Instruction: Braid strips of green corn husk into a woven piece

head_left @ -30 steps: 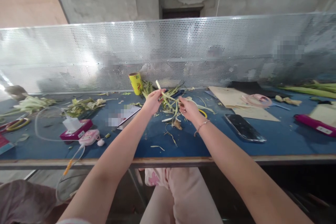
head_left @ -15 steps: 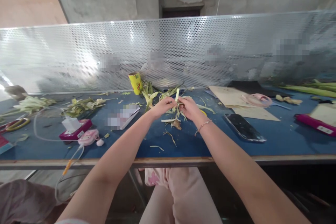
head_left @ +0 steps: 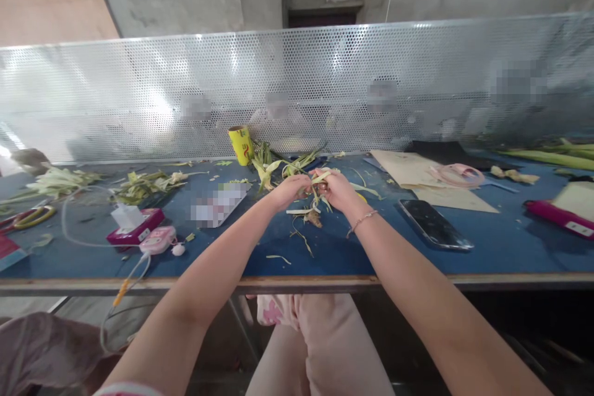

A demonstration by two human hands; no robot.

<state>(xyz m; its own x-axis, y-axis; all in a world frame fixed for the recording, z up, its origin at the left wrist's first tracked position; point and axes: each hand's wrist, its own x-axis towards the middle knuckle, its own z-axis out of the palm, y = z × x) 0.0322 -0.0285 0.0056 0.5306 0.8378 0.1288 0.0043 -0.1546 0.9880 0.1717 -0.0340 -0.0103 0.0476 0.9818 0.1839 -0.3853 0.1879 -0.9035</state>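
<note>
Over the middle of the blue table (head_left: 325,253), my left hand (head_left: 290,189) and my right hand (head_left: 338,190) meet, both pinched on a pale green leaf strip (head_left: 320,177) stretched between them. Thin ends of the strip hang down under the hands. Beneath and behind them lies a loose pile of green leaf strips (head_left: 283,168). A thin bracelet circles my right wrist.
A yellow roll (head_left: 241,145) stands by the perforated metal screen (head_left: 297,93). A dark phone (head_left: 435,224) and brown card sheets (head_left: 417,179) lie to the right. On the left are pink boxes with a white charger and cable (head_left: 134,227), scissors (head_left: 28,218) and more leaves (head_left: 148,182).
My hands have come together: the left hand moved right and down from a raised strip, and both now pinch one strip close over the pile.
</note>
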